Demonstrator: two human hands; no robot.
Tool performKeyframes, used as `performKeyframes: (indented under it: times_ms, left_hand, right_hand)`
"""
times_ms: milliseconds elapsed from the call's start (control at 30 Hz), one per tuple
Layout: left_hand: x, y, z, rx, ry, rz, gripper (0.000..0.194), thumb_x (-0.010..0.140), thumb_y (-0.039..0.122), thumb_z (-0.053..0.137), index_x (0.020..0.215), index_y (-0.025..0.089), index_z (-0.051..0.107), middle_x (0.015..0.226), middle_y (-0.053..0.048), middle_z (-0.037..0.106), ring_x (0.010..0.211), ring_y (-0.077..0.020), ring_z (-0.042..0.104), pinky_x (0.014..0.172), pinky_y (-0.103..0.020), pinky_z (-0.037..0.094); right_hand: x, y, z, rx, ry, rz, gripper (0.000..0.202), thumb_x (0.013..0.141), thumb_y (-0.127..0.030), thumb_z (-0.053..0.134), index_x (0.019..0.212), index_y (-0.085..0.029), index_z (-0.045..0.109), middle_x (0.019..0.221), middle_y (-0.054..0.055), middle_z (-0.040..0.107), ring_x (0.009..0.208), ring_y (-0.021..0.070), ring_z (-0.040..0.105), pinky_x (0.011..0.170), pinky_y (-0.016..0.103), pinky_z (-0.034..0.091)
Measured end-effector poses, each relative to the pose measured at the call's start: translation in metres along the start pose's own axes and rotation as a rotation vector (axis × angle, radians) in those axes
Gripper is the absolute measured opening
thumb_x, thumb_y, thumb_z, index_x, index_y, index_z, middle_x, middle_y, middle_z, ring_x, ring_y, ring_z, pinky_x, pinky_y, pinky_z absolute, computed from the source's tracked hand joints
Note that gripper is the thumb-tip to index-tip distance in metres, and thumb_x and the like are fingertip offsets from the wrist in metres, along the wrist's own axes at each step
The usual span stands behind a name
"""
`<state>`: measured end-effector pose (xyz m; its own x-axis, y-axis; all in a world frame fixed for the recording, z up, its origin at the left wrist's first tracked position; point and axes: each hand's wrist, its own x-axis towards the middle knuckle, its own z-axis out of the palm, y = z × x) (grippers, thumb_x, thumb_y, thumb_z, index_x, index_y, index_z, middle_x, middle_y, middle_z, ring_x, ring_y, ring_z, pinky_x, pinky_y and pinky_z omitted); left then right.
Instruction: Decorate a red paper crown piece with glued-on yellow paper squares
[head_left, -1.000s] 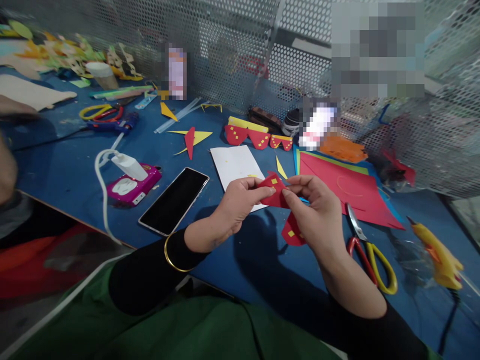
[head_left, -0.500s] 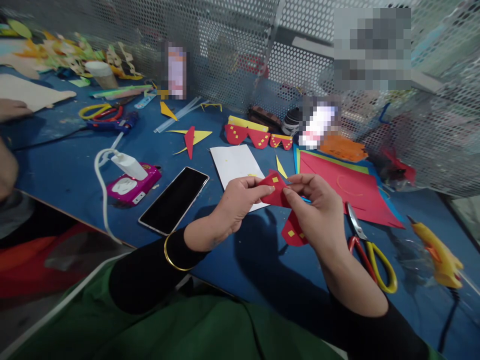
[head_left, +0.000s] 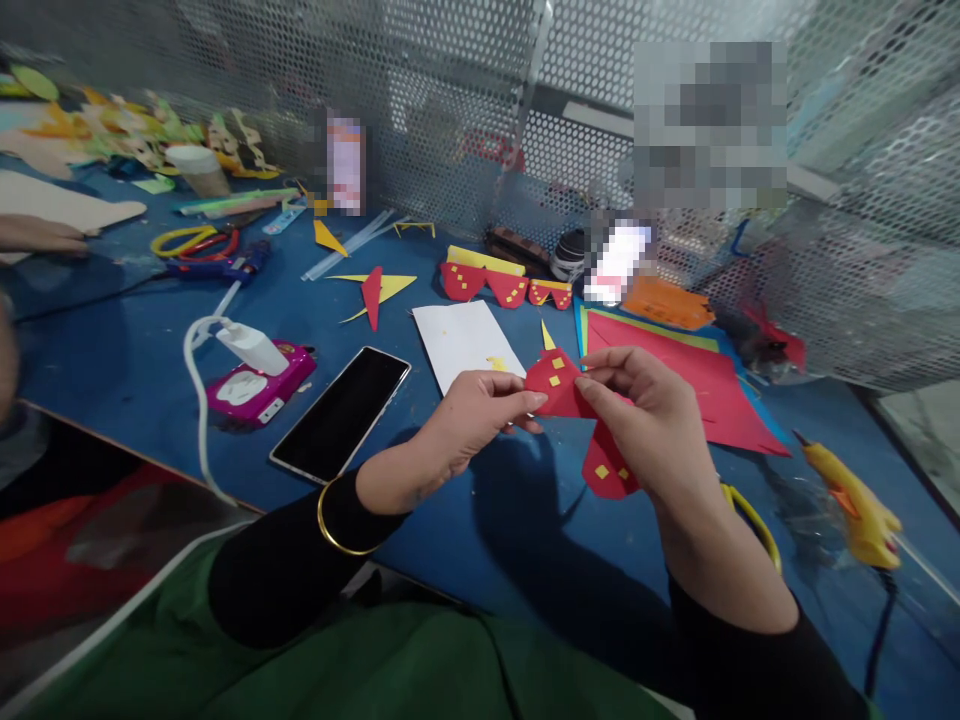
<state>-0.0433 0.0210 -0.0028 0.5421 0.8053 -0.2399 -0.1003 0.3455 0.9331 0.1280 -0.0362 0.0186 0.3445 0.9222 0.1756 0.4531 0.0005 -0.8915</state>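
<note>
Red paper glasses [head_left: 559, 402] dotted with small yellow squares are held above the table's front by both my hands. Thumb and fingers of my left hand [head_left: 480, 415] pinch one lobe. My right hand [head_left: 656, 420] grips the piece near its middle, and the other lobe hangs tilted below it. Just beyond my left hand lies a white sheet [head_left: 465, 340] with little yellow scraps on it. A narrow yellow paper sliver [head_left: 547, 335] rests behind the piece. Similar red glasses [head_left: 487, 285] with yellow squares stand at the back, beside a smaller pair [head_left: 550, 293].
A black-screened phone [head_left: 341, 415] and a magenta power adapter [head_left: 259, 385] lie left. Coloured paper sheets [head_left: 675, 385], partly hidden scissors [head_left: 757, 525] and a yellow glue gun [head_left: 851, 500] are right. Another person's hand [head_left: 41, 235] rests at far left. A perforated metal screen [head_left: 442, 90] borders the back.
Both hands still hold the red paper glasses, now turned slightly so more yellow squares show on the upper lobe. My right forearm now covers much of the scissors. The camera view has shifted a little.
</note>
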Motion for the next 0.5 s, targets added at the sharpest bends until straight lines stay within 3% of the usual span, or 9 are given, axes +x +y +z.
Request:
performKeyframes:
  times_ms: [200,300,367,433,500]
  left_hand:
    - [-0.002,0.002,0.0,0.076,-0.031,-0.008,0.01,0.076,0.023,0.074,0.07,0.016,0.073,0.06,-0.003,0.069,0.055,-0.0119,0.063,0.055,-0.024,0.036]
    - [0.0,0.002,0.0,0.023,0.03,-0.022,0.01,0.076,0.023,0.076,0.069,0.016,0.073,0.065,-0.004,0.071,0.059,-0.0138,0.066,0.054,-0.024,0.037]
    - [0.002,0.002,0.0,-0.032,0.081,-0.031,0.011,0.075,0.024,0.079,0.07,0.016,0.073,0.068,-0.005,0.073,0.062,-0.0144,0.068,0.055,-0.024,0.038]
    - [0.002,0.003,0.0,-0.085,0.12,-0.042,0.01,0.076,0.025,0.08,0.075,0.016,0.075,0.077,-0.007,0.076,0.065,-0.0137,0.069,0.056,-0.024,0.04]
    - [0.002,0.004,0.0,-0.119,0.144,-0.048,0.008,0.076,0.023,0.08,0.079,0.016,0.076,0.087,-0.008,0.078,0.067,-0.0134,0.07,0.059,-0.025,0.043]
  right_hand:
    - [0.002,-0.006,-0.007,-0.104,-0.045,-0.071,0.025,0.084,-0.038,0.067,0.101,-0.02,0.066,0.086,0.006,0.075,0.082,0.0226,0.071,0.072,0.038,0.053]
    - [-0.001,-0.013,-0.029,-0.311,0.16,-0.188,0.022,0.085,-0.042,0.066,0.099,-0.024,0.068,0.099,0.009,0.077,0.096,0.0269,0.071,0.083,0.043,0.052]
    - [-0.009,-0.011,-0.054,-0.47,0.347,-0.172,0.02,0.087,-0.043,0.065,0.098,-0.027,0.069,0.1,0.011,0.077,0.097,0.0288,0.071,0.086,0.045,0.049]
    - [-0.022,0.0,-0.085,-0.574,0.54,-0.049,0.017,0.086,-0.044,0.066,0.094,-0.03,0.068,0.099,0.013,0.076,0.1,0.0315,0.071,0.087,0.046,0.047]
    - [-0.037,0.019,-0.117,-0.731,0.648,0.208,0.015,0.084,-0.05,0.064,0.084,-0.035,0.064,0.09,0.014,0.073,0.097,0.0351,0.069,0.079,0.05,0.043]
